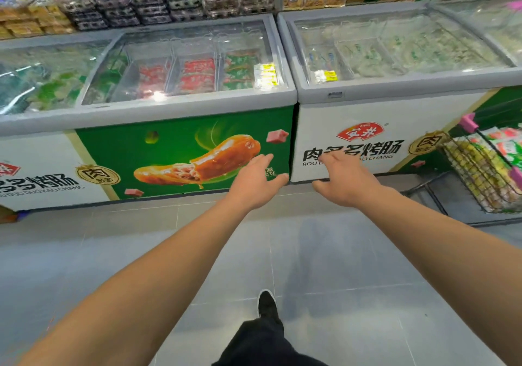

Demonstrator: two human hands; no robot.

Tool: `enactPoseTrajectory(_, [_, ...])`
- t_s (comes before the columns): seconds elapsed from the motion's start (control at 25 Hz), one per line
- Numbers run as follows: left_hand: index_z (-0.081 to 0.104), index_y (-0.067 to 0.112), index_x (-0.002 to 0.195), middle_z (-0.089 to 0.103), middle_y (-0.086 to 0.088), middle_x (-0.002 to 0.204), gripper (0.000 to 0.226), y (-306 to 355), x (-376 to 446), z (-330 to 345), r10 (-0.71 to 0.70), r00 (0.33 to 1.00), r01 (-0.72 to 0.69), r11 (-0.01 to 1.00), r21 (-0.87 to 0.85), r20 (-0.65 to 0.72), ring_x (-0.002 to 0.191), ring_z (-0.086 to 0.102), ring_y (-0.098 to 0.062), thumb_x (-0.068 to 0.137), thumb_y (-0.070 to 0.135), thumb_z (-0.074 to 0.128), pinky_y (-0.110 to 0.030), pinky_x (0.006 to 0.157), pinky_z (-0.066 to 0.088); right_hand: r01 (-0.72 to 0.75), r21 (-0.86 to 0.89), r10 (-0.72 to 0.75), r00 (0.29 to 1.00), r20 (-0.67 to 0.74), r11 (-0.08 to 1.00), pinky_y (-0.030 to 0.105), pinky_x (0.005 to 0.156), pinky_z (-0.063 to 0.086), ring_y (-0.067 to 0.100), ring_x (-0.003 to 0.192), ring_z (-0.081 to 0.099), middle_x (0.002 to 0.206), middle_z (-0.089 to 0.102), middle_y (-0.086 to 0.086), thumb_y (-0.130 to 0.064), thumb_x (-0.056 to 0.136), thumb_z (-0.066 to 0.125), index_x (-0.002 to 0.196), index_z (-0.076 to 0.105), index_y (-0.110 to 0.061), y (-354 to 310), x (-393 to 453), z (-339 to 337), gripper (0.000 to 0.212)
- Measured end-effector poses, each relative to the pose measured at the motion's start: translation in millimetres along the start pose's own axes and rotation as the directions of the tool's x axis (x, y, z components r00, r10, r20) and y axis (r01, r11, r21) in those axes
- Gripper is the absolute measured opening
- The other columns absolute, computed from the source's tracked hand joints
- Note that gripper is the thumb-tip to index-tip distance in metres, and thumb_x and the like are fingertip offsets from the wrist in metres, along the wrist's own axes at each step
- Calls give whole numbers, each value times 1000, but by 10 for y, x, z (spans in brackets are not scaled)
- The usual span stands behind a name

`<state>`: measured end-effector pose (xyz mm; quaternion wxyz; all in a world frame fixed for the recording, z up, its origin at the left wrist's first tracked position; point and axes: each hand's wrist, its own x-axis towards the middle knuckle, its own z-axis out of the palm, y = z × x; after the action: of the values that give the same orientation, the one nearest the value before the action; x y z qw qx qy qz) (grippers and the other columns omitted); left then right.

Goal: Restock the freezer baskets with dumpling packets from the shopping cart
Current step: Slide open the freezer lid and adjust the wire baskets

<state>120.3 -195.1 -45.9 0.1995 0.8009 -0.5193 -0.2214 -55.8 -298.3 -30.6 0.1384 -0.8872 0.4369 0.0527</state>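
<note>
Fingers on both my hands are straight and spread, holding nothing: the left hand (255,180) and the right hand (346,180) reach forward side by side, hanging in front of the seam between the two freezers, short of either one. What the next move turns on is the shopping cart (480,173), off at about three o'clock from my right hand, only partly in view. Its wire basket runs from near-right up toward the freezer, and the dumpling packets (505,146) sit piled in it, red and green wrappers showing above the rim. My right hand is plainly the nearer one, so I judge it should swing rightward first. The freezer baskets (195,74) lie at about eleven o'clock from my left hand, under a glass lid (180,40) that looks closed.
</note>
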Motion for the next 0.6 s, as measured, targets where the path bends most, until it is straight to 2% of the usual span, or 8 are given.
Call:
enactPoseTrajectory(0.24, [37,16,149,41,-4,153,73,-323,1036,-302,-30,999,31,998,-55,35,141,38,-21,89,53,56,-42,115,33,3,2,-3,997,72,1000,44,111,35,30,133,39,145,42,8,-48,89,54,146,39,-15,-195,1150,-153,67])
enactPoseTrajectory(0.36, [41,22,145,44,0,150,60,-324,1476,-416,-23,1000,25,996,-81,18,140,38,-20,92,45,57,-36,114,32,-9,-11,10,995,97,1000,43,113,33,29,136,36,149,38,8,-47,91,54,147,36,-15,-153,1653,-240,68])
enactPoseTrajectory(0.48, [33,20,151,32,-2,158,68,-369,1944,-492,-67,998,68,995,-69,22,146,27,-19,92,49,54,-38,117,25,6,13,-7,995,101,1000,43,111,34,31,135,36,148,39,9,-46,91,56,145,39,-15,-68,2153,-276,65])
enactPoseTrajectory(0.6, [30,18,153,29,-3,160,76,-459,2467,-544,-114,993,115,990,-81,19,147,25,-19,90,53,53,-38,118,24,33,26,-35,995,92,999,43,109,36,32,132,38,146,40,9,-46,90,56,144,41,-16,56,2753,-300,63])
